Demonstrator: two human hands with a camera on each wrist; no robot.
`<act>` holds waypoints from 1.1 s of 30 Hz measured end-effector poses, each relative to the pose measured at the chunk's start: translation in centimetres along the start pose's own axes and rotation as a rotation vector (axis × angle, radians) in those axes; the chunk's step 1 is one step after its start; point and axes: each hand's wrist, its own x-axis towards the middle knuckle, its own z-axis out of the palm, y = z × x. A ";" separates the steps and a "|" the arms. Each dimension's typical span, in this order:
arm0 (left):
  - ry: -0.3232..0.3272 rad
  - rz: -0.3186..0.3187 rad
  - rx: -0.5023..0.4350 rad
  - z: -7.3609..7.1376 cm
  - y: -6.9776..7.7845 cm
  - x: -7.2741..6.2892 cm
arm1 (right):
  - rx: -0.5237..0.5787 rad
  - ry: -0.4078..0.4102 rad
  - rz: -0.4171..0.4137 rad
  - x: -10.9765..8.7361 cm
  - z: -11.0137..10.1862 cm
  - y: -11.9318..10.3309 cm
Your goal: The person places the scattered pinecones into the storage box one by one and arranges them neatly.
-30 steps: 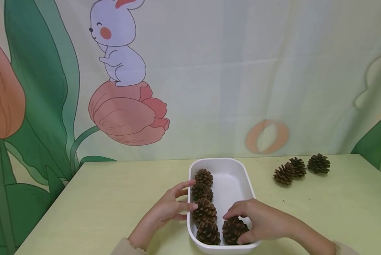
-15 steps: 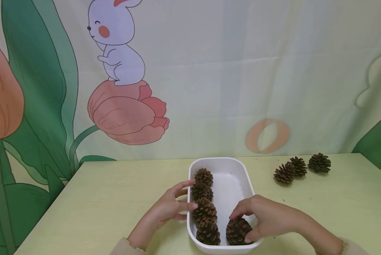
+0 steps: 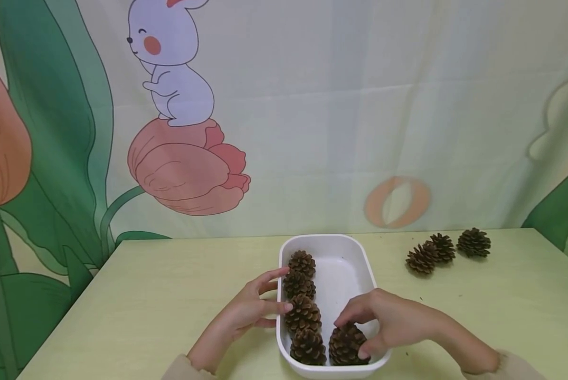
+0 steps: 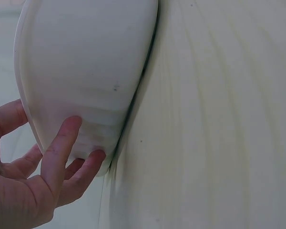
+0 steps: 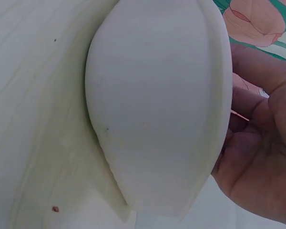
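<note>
A white rectangular tray [image 3: 343, 272] stands on the table with a row of several brown pine cones [image 3: 303, 314] along its left wall. My left hand [image 3: 248, 306] grips that wall, some fingertips over the rim and others against the outside, as the left wrist view of the hand [image 4: 26, 195] shows. In the tray's near right corner my right hand [image 3: 400, 319] holds another pine cone [image 3: 346, 345] between thumb and fingers. From the right wrist the tray's outer wall [image 5: 152, 105] hides that pine cone and the fingertips of the right hand [image 5: 267, 148].
Three loose pine cones lie at the back right of the table, two close together [image 3: 428, 256] and one further right [image 3: 474, 243]. A printed curtain [image 3: 293, 132] hangs behind the pale yellow table [image 3: 179, 295]. Small brown crumbs dot the tabletop.
The right hand has shifted the pine cone right in the tray's near corner, then a little back left. The left hand keeps its place on the tray.
</note>
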 end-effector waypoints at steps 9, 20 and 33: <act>-0.001 -0.002 -0.001 -0.1 -0.1 0.1 | -0.063 0.009 0.092 0.4 0.2 -0.3; -0.011 -0.004 0.002 -0.1 0.2 0.0 | -0.059 0.086 0.044 -0.1 -0.4 -0.1; -0.011 0.000 0.001 -0.1 0.0 0.0 | 0.016 0.293 -0.024 -2.0 -2.0 0.9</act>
